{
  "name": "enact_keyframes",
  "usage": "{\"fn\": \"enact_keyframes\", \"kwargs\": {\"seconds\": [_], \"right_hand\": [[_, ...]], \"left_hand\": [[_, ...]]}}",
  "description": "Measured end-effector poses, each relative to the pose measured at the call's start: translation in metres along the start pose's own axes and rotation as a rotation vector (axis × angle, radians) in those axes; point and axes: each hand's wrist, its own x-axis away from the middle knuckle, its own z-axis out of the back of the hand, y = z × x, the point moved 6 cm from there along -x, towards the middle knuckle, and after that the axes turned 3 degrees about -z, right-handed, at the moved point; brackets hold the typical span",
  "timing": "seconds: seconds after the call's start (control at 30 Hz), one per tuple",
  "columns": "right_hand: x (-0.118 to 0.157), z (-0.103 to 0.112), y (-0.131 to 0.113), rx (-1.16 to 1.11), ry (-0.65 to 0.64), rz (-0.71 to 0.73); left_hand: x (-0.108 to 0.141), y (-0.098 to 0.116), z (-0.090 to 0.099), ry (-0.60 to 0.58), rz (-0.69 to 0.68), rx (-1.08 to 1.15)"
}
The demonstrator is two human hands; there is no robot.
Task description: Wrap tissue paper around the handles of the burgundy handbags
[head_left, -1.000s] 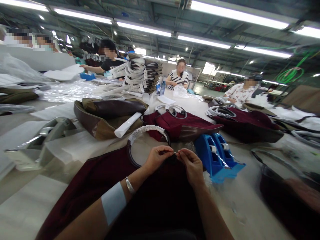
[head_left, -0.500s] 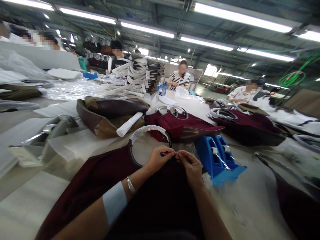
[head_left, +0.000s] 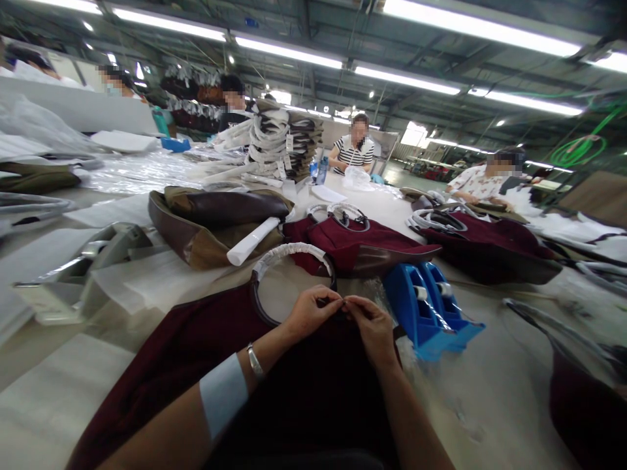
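Near the wrapped handle (head_left: 292, 249) of the maroon bag (head_left: 196, 333) on the worktop (head_left: 490, 385), the left hand (head_left: 309, 312) and right hand (head_left: 375, 326) pinch something too small to identify, which could slip away if either fingertip grip loosens.

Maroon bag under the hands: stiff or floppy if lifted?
The bag is probably floppy: its cloth spreads with soft creases. The handle looks stiffer, arching in a round curve, though its shiny wrap may feel slippery.
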Motion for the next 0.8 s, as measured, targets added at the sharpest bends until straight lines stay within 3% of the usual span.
{"fn": "enact_keyframes", "kwargs": {"seconds": [0.37, 0.5, 0.8], "right_hand": [[0.005, -0.005, -0.007, 0.111, 0.04, 0.089], [0.007, -0.006, -0.006, 0.106, 0.065, 0.089], [0.006, -0.009, -0.004, 0.079, 0.023, 0.054]], "left_hand": [[0.004, -0.011, -0.005, -0.026, 0.11, 0.117], [0.006, -0.012, -0.007, -0.011, 0.173, 0.233], [0.005, -0.014, -0.007, -0.015, 0.227, 0.241]]}}
